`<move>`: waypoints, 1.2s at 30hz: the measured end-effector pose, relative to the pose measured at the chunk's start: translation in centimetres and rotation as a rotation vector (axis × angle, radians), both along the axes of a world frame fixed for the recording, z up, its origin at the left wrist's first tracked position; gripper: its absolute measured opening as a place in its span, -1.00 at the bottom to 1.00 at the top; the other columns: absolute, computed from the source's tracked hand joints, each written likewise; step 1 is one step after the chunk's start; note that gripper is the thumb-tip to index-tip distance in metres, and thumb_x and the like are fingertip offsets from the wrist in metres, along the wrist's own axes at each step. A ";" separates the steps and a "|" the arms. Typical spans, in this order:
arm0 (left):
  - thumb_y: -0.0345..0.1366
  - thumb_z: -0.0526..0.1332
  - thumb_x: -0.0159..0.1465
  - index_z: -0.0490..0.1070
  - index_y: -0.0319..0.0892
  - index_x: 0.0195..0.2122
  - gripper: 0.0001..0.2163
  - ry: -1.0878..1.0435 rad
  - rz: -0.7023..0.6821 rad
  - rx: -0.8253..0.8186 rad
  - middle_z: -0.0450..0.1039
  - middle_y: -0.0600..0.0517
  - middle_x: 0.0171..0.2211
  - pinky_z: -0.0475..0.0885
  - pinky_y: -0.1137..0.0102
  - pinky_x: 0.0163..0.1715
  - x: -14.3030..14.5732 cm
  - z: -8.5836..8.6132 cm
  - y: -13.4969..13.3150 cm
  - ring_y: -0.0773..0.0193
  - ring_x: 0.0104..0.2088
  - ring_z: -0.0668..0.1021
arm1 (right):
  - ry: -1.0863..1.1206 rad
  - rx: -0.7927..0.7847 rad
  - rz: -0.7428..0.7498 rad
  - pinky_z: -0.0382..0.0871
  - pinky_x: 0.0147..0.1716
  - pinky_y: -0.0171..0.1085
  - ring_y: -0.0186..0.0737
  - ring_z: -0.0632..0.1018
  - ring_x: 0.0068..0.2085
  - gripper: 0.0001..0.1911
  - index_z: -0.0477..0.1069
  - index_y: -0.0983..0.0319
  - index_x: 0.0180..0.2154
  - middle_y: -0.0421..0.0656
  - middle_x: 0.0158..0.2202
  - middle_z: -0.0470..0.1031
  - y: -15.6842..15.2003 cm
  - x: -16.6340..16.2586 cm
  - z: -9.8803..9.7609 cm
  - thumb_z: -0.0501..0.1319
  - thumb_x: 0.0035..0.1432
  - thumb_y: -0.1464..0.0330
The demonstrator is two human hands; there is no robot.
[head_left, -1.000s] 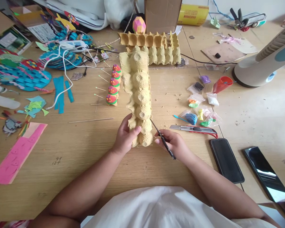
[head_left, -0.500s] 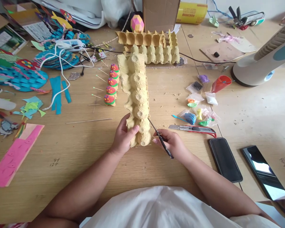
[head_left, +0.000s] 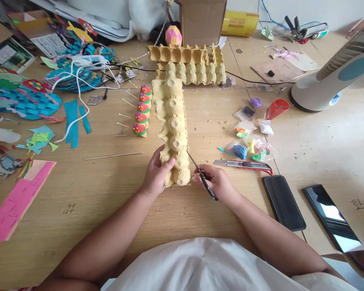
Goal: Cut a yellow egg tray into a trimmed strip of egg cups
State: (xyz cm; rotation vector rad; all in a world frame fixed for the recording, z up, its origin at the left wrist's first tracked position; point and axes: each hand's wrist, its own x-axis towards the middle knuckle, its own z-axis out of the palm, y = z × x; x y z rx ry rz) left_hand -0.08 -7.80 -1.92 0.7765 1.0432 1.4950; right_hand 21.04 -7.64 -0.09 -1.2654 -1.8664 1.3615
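A long yellow egg-carton strip (head_left: 172, 125) lies lengthwise on the wooden table (head_left: 109, 190), running away from me. My left hand (head_left: 157, 173) grips its near left end, fingers curled over the edge. My right hand (head_left: 219, 182) is closed on small black scissors (head_left: 200, 173). The blades point up and left and touch the strip's right side near its closest cups.
A row of painted carton cups (head_left: 141, 111) with pins stands left of the strip. More egg cartons (head_left: 188, 64) lie behind it. A utility knife (head_left: 242, 165), clay bags (head_left: 248, 141), a red cup (head_left: 276, 108), two phones (head_left: 283, 202) and a fan (head_left: 333, 76) are on the right; paper crafts on the left.
Both hands and the strip have kept their pose; the whole scene shifted slightly as my head moved. The scissors stay at the same spot on the strip.
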 end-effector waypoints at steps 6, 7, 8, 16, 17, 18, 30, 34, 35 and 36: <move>-0.14 0.46 0.16 0.46 -0.03 0.11 -0.52 -0.015 -0.044 0.033 0.56 -0.05 0.08 0.49 0.24 0.06 -0.1 0.0 0.1 0.10 0.07 0.58 | -0.058 0.059 -0.008 0.14 -0.44 -0.36 -0.36 0.31 -0.47 -0.75 0.46 0.20 -0.27 -0.31 -0.52 0.33 -0.1 -0.3 -0.1 0.31 0.23 0.14; -0.15 0.45 0.17 0.46 -0.03 0.11 -0.52 -0.010 -0.052 0.042 0.55 -0.05 0.09 0.49 0.25 0.06 -0.1 0.0 0.1 0.10 0.08 0.58 | -0.067 0.067 -0.009 0.14 -0.44 -0.35 -0.35 0.32 -0.47 -0.75 0.46 0.20 -0.27 -0.31 -0.51 0.33 -0.1 -0.3 -0.1 0.30 0.23 0.14; -0.15 0.44 0.18 0.45 -0.02 0.12 -0.53 -0.005 -0.057 0.049 0.55 -0.05 0.10 0.49 0.26 0.06 -0.1 -0.1 0.1 0.10 0.09 0.57 | -0.072 0.070 -0.011 0.14 -0.44 -0.35 -0.35 0.32 -0.47 -0.74 0.46 0.20 -0.27 -0.30 -0.51 0.34 -0.1 -0.3 -0.1 0.30 0.23 0.14; -0.14 0.44 0.18 0.45 -0.03 0.12 -0.52 -0.013 -0.069 0.032 0.56 -0.06 0.06 0.52 0.24 0.03 0.1 0.0 0.0 0.11 0.06 0.59 | 0.014 -0.018 0.029 0.11 -0.48 -0.37 -0.36 0.28 -0.48 -0.70 0.43 0.21 -0.26 -0.32 -0.52 0.30 -0.1 0.4 0.0 0.31 0.23 0.10; -0.13 0.44 0.17 0.44 -0.03 0.12 -0.51 -0.013 -0.073 0.034 0.56 -0.05 0.06 0.52 0.23 0.04 0.1 0.0 0.0 0.10 0.06 0.59 | 0.029 -0.033 0.037 0.10 -0.48 -0.37 -0.37 0.28 -0.47 -0.70 0.42 0.20 -0.26 -0.32 -0.51 0.29 -0.2 0.5 0.0 0.31 0.23 0.10; -0.13 0.44 0.17 0.44 -0.03 0.12 -0.51 -0.014 -0.079 0.035 0.56 -0.05 0.06 0.51 0.23 0.05 0.1 0.1 0.0 0.10 0.07 0.58 | 0.042 -0.048 0.045 0.10 -0.48 -0.37 -0.37 0.28 -0.47 -0.70 0.41 0.20 -0.26 -0.33 -0.50 0.28 -0.2 0.7 0.1 0.31 0.24 0.10; -0.11 0.39 0.23 0.44 0.00 0.08 -0.60 -0.089 -0.119 0.079 0.57 -0.02 0.00 0.55 0.18 -0.02 -0.1 0.5 0.0 0.10 -0.01 0.62 | 0.160 -0.209 0.068 0.16 -0.51 -0.36 -0.37 0.28 -0.51 -0.56 0.37 0.20 -0.18 -0.33 -0.52 0.26 -0.2 0.9 1.0 0.26 0.24 -0.04; -0.10 0.37 0.22 0.47 -0.01 0.03 -0.63 -0.140 -0.145 0.057 0.58 -0.02 -0.04 0.57 0.14 -0.05 -0.5 0.9 0.2 0.08 -0.06 0.63 | 0.179 -0.257 0.048 0.17 -0.53 -0.35 -0.36 0.32 -0.51 -0.50 0.36 0.19 -0.19 -0.31 -0.52 0.29 -0.1 0.8 0.9 0.25 0.21 -0.11; -0.08 0.36 0.21 0.48 -0.02 0.02 -0.63 -0.154 -0.169 0.042 0.59 -0.03 -0.05 0.58 0.13 -0.07 -0.7 1.0 0.3 0.06 -0.07 0.63 | 0.191 -0.277 0.042 0.17 -0.54 -0.35 -0.36 0.33 -0.52 -0.48 0.35 0.19 -0.19 -0.31 -0.52 0.29 0.0 0.9 1.0 0.23 0.20 -0.14; -0.06 0.34 0.21 0.49 -0.03 0.01 -0.63 -0.171 -0.203 0.024 0.59 -0.05 -0.06 0.58 0.12 -0.10 -0.9 1.1 0.3 0.03 -0.08 0.64 | 0.204 -0.294 0.039 0.17 -0.55 -0.35 -0.36 0.32 -0.53 -0.46 0.34 0.19 -0.19 -0.32 -0.52 0.28 0.0 0.9 1.1 0.21 0.19 -0.17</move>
